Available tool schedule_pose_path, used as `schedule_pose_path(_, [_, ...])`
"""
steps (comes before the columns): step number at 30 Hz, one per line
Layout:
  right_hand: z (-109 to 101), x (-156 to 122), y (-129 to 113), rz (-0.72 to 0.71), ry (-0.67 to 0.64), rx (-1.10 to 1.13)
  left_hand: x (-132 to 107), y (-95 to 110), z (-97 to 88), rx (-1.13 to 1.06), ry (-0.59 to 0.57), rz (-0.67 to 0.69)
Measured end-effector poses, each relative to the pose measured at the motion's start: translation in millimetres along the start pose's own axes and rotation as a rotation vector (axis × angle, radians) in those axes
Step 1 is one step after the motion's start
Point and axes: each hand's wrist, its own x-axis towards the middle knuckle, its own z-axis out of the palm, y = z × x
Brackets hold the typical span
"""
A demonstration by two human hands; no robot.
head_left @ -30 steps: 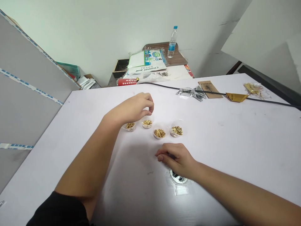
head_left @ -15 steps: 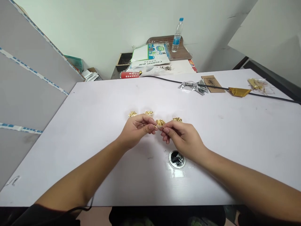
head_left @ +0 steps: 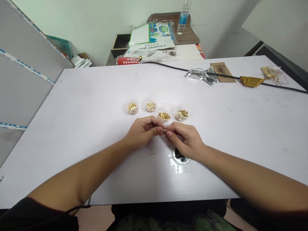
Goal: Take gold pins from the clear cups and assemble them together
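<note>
My left hand [head_left: 146, 131] and my right hand [head_left: 186, 138] meet fingertip to fingertip above the white table [head_left: 84, 106]. Both are closed in a pinch at a small gold-coloured metal pin [head_left: 165, 130]. Fingertips cover most of it, so whether it is one piece or two joined I cannot tell. Just beyond the hands stand several small clear cups of gold-coloured metal parts: a far-left cup [head_left: 132, 108], a second cup [head_left: 150, 106], a nearer middle cup [head_left: 164, 116] and a right cup [head_left: 182, 115].
A round cable hole [head_left: 179, 156] lies partly under my right hand. A black cable [head_left: 173, 67] crosses the table's back, past a silver bag [head_left: 196, 74], a cardboard piece [head_left: 223, 72] and gold foil [head_left: 251, 81]. A water bottle [head_left: 183, 21] stands behind.
The fingertips of both hands have come closer together, bringing the small gold pieces they pinched to one spot. The view has tilted down, and the cups now show in front of the hands.
</note>
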Motion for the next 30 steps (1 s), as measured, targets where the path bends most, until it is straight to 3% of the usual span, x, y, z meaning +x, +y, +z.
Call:
schedule_pose_path(7, [-5.1, -0.9, 1.2, 0.046, -0.064, -0.04, -2.3, 1.7, 0.2, 0.245, 0.018, -0.031])
schedule_pose_path(14, [-7.3, 0.0, 2.3, 0.032, -0.083, -0.065, -4.8, 5.6, 1.4, 0.344, -0.014, -0.011])
schedule_pose_path(30, [-10.0, 1.6, 3.2, 0.013, -0.143, -0.047, -3.0, 10.1, -0.3, 0.294, -0.051, -0.091])
